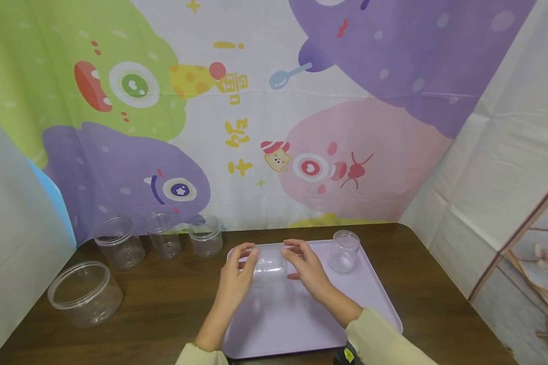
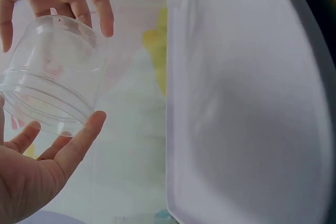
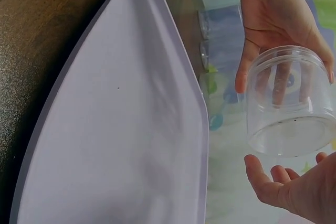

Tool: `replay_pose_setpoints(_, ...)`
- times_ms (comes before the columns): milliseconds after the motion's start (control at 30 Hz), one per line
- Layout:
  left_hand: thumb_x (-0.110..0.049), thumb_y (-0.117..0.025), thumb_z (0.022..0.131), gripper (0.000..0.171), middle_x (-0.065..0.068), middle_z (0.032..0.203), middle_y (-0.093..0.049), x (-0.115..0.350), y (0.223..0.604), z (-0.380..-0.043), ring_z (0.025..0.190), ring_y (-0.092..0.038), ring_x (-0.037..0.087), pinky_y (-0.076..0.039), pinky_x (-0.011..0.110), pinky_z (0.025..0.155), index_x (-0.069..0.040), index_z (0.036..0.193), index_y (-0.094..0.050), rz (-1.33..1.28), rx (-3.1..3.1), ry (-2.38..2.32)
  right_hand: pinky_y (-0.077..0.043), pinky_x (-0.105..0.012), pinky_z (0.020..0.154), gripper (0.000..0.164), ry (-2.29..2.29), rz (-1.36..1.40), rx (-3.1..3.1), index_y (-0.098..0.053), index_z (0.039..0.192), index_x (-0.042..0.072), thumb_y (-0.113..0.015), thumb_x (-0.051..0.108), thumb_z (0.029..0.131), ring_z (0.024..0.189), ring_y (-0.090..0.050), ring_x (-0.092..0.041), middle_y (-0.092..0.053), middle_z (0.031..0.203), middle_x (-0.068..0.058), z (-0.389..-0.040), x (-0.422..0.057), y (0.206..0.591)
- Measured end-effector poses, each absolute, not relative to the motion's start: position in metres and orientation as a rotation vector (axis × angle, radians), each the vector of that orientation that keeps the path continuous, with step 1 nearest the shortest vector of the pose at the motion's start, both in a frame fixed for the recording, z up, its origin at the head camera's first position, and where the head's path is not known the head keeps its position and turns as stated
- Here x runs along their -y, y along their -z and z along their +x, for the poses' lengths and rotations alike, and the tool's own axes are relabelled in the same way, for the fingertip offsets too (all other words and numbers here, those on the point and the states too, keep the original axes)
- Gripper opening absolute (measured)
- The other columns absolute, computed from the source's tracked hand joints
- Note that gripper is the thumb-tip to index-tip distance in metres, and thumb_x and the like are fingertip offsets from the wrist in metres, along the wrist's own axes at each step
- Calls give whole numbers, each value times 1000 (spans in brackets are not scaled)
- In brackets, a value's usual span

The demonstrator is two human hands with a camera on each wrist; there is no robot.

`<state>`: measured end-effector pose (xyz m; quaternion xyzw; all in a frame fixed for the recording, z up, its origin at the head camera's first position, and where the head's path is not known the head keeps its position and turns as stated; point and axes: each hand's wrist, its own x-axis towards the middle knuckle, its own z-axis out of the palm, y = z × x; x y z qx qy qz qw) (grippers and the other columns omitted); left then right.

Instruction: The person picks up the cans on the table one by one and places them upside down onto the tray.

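Observation:
A clear plastic jar (image 1: 270, 266) is held on its side above the lilac tray (image 1: 287, 329). My left hand (image 1: 236, 276) grips it round the ridged mouth end, thumb on the near side. In the left wrist view, the left thumb lies against the jar's rim (image 2: 52, 90). At the base end my right hand (image 1: 311, 271) is spread, its thumb and fingers stretched around the bottom. From the right wrist view, the right fingertips (image 3: 253, 163) sit just off the jar's round base (image 3: 294, 136). The jar has no lid on and looks empty.
Another clear jar (image 1: 344, 253) stands on the tray's back right. On the brown table (image 1: 164, 314), a wide jar (image 1: 89, 304) and three smaller ones stand at the left. A cartoon-print cloth (image 1: 255, 203) hangs behind the table, with pale cloth on both sides.

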<state>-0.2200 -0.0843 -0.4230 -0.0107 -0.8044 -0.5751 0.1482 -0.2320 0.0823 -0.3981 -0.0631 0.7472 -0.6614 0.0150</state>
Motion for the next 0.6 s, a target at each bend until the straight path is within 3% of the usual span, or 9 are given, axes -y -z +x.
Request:
replay_pose_setpoints(400, -34, -53, 95, 33, 16, 116, -61, 78, 423, -219, 96, -65, 31, -55, 29, 61, -13, 120, -56, -49, 2287, 1705, -53, -38, 73, 42, 2070, -205, -2294, -51, 127, 11, -58, 29, 90, 112, -54, -26, -52, 129, -18, -230, -84, 398)
replay_pose_setpoints(600, -36, -53, 95, 32, 17, 116, -60, 75, 423, -218, 96, -64, 31, -55, 28, 60, -15, 119, -57, -58, 2280, 1738, -50, -35, 72, 42, 2062, -198, -2294, -51, 127, 12, -59, 28, 89, 115, -51, -27, -49, 130, -18, -230, -85, 399)
